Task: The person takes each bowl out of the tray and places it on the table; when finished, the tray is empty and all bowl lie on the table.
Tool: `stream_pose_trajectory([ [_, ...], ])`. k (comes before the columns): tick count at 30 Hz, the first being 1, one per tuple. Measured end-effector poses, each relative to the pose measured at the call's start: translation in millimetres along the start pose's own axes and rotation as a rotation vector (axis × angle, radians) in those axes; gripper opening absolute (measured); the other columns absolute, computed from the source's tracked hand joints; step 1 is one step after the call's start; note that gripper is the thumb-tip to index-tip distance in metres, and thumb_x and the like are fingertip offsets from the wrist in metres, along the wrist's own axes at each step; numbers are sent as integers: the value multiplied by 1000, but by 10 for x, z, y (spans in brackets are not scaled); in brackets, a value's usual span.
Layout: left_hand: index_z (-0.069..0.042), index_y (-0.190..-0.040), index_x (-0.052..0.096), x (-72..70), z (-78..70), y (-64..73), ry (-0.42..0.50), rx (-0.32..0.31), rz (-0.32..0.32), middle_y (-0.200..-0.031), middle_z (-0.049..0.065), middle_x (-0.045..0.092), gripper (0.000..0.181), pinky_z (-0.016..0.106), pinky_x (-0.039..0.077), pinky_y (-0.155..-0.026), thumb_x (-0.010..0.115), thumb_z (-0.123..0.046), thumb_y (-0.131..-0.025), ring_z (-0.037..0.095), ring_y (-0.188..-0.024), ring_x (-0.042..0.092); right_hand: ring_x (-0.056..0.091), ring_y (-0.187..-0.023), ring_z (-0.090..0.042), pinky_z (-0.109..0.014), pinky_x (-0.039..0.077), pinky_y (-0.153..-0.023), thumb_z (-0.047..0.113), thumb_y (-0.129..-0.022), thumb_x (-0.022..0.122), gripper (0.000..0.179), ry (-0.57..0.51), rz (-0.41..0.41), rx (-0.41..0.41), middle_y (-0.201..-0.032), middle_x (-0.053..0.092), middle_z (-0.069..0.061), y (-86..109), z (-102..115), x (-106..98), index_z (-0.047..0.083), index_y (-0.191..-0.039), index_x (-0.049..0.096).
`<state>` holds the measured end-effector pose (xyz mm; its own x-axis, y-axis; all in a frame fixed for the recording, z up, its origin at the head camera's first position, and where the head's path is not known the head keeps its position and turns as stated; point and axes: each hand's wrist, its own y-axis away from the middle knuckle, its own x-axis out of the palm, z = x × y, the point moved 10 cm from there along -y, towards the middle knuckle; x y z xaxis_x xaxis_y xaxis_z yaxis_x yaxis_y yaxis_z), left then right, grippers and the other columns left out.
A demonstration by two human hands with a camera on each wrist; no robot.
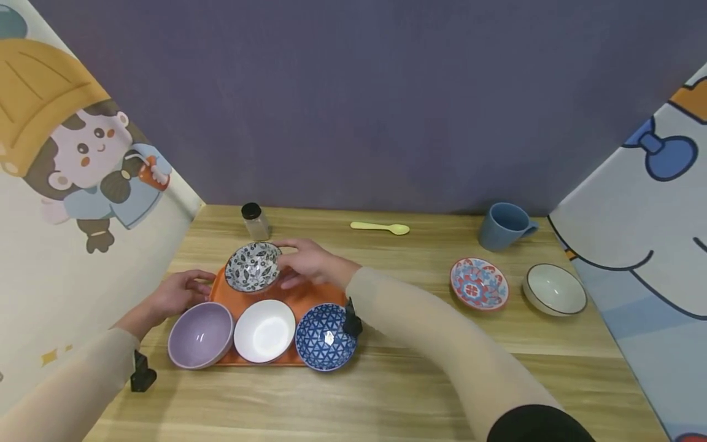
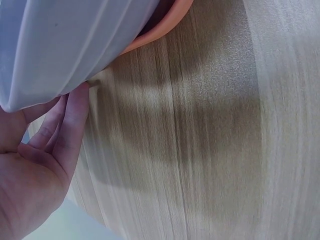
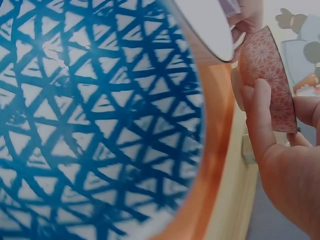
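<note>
My right hand (image 1: 309, 264) grips a small bowl (image 1: 251, 268) by its rim, over the back left of an orange tray (image 1: 221, 293). The bowl has a black-and-white floral inside; the right wrist view shows its red patterned outside (image 3: 270, 75), with fingers against it and its base raised off the tray. My left hand (image 1: 177, 293) is by the tray's left edge, behind a purple bowl (image 1: 200, 336), fingers extended; in the left wrist view its fingertips (image 2: 77, 97) pass under the bowl's side. A white bowl (image 1: 265, 331) and a blue triangle-patterned bowl (image 1: 326, 344) line the tray's front.
Behind the tray stands a black-capped jar (image 1: 256, 222). A yellow spoon (image 1: 381, 228) lies at the back of the table. To the right are a blue mug (image 1: 504, 227), a red-and-blue patterned dish (image 1: 479, 283) and a pale dark-rimmed bowl (image 1: 555, 290). Walls border the back and sides.
</note>
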<state>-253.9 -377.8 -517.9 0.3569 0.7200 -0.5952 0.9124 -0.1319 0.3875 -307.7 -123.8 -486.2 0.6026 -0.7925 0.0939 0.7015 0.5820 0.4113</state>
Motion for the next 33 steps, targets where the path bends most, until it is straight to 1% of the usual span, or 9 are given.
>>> stream_pose_trajectory([
  [4, 7, -144, 48, -25, 27, -10, -14, -21, 1, -114, 25, 68, 51, 32, 59, -73, 60, 4, -94, 25, -97, 68, 76, -84, -35, -55, 58, -86, 2, -93, 63, 66, -24, 9, -7, -113, 72, -24, 54, 134, -44, 24, -154, 49],
  [8, 7, -145, 47, -39, 36, -24, -9, -27, 4, -115, 26, 68, 52, 32, 59, -73, 60, 4, -95, 25, -97, 68, 75, -94, -41, -54, 58, -89, 1, -94, 61, 66, -61, 6, -6, -121, 69, -24, 141, 262, -139, 25, -153, 48],
  [11, 7, -145, 47, -45, 30, -25, -12, -24, 5, -115, 26, 68, 51, 32, 59, -73, 60, 3, -95, 24, -97, 68, 73, -99, -42, -51, 59, -86, 2, -96, 60, 64, -80, 3, -11, -126, 67, -25, 230, 350, -233, 26, -153, 47],
  [16, 6, -144, 48, -48, 35, -4, -17, -31, 2, -115, 25, 68, 51, 33, 59, -74, 61, 3, -94, 24, -96, 68, 75, -96, -37, -44, 62, -81, 5, -96, 61, 62, -85, -17, -21, -126, 68, -23, 379, 429, -441, 28, -152, 49],
  [19, 6, -143, 49, -33, 26, 15, -14, -25, 3, -113, 25, 67, 51, 34, 59, -73, 61, 3, -94, 24, -94, 68, 75, -93, -34, -42, 63, -78, 5, -94, 62, 63, -77, -48, -33, -126, 68, -21, 484, 442, -591, 28, -151, 50],
  [22, 6, -143, 49, -14, 30, 27, -15, -28, 2, -112, 24, 68, 50, 34, 59, -73, 60, 3, -94, 24, -94, 68, 75, -94, -34, -42, 63, -78, 4, -93, 60, 64, -79, -65, -55, -128, 66, -23, 606, 442, -726, 27, -152, 48],
  [25, 5, -143, 50, -3, 46, 23, -20, -35, -5, -112, 22, 69, 50, 32, 59, -73, 60, 4, -94, 24, -94, 68, 75, -93, -34, -43, 62, -80, 3, -93, 59, 65, -115, -88, -71, -129, 64, -23, 732, 407, -876, 27, -153, 47],
  [27, 6, -142, 50, 2, 40, 12, -25, -21, -6, -112, 22, 68, 50, 32, 59, -74, 59, 5, -93, 25, -95, 68, 75, -92, -34, -43, 62, -80, 2, -93, 58, 65, -155, -106, -77, -127, 62, -25, 817, 365, -985, 27, -152, 48],
  [33, 6, -142, 51, 4, 57, -1, -29, -6, -17, -112, 22, 68, 50, 31, 59, -74, 59, 6, -92, 26, -97, 67, 74, -90, -33, -38, 63, -76, 0, -94, 57, 63, -218, -165, -91, -126, 60, -28, 1055, 220, -1260, 28, -151, 52],
])
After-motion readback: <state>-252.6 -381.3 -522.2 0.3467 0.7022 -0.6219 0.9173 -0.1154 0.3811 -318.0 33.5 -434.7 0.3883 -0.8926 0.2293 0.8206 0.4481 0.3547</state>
